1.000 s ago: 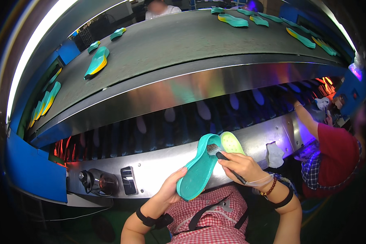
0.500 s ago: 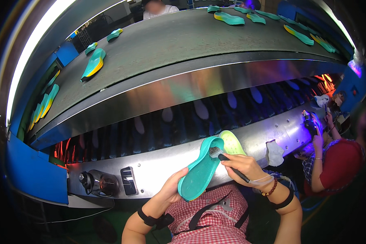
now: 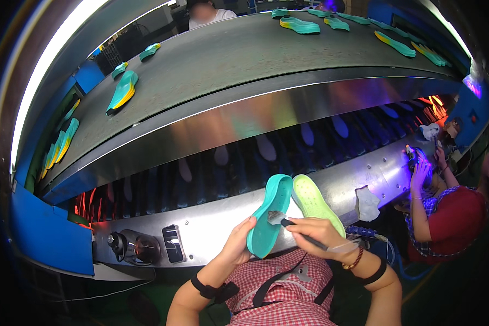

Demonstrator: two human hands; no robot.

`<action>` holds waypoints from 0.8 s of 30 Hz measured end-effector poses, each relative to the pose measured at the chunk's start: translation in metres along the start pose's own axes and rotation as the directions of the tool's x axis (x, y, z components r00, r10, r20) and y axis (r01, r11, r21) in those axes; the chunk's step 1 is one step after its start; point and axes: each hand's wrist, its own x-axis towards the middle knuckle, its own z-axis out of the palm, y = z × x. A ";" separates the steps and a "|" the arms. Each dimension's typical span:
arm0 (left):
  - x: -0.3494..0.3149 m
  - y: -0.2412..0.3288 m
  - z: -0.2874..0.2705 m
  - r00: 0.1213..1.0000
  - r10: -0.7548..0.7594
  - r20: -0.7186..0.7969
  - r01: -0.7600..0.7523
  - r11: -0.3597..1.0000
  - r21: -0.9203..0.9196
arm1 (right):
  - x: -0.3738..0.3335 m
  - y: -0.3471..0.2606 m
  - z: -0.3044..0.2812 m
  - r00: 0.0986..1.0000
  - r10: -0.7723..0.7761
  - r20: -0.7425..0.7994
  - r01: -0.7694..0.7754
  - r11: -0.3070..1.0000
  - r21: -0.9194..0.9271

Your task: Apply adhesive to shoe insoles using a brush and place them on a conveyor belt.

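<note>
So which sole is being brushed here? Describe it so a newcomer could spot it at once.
Below the curved grey conveyor belt, against the shiny steel housing, two soles stand side by side. It is the teal sole in the left hand, brush on it; its neighbour is pale yellow-green.

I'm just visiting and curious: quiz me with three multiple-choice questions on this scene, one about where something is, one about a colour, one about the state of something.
1. Where does the brush touch?
A. the teal sole
B. the conveyor belt
C. the white rag

2. What colour is the sole lying behind the teal sole?
A. red
B. yellow-green
C. black

3. How is the teal sole held?
A. flat on the belt
B. hanging from a hook
C. up on edge in the left hand

Answers: 1 A, the bristles rest on its inner face, the right hand gripping the handle. 2 B, the yellow-green sole shows beside it. 3 C, the left hand grips its lower edge.
</note>
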 end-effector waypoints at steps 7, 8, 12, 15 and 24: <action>-0.005 0.013 0.004 0.999 0.043 0.012 -0.042 0.996 -0.078 | -0.001 -0.009 -0.011 0.989 0.123 0.083 -0.140 0.958 0.251; -0.004 0.014 0.000 0.999 0.027 0.030 -0.024 0.993 -0.114 | -0.001 -0.011 -0.012 0.987 0.118 0.111 -0.145 0.947 0.288; -0.011 0.014 -0.001 0.999 -0.012 0.033 0.016 0.990 -0.141 | -0.005 0.004 -0.019 0.963 0.234 -0.132 -0.161 0.896 0.414; -0.014 0.015 -0.002 0.998 0.005 0.057 0.002 0.993 -0.121 | -0.010 0.008 -0.023 0.953 0.258 -0.159 -0.172 0.893 0.416; -0.015 0.010 0.001 0.992 -0.003 0.127 0.018 0.993 -0.113 | -0.013 0.008 -0.025 0.952 0.247 -0.180 -0.159 0.903 0.398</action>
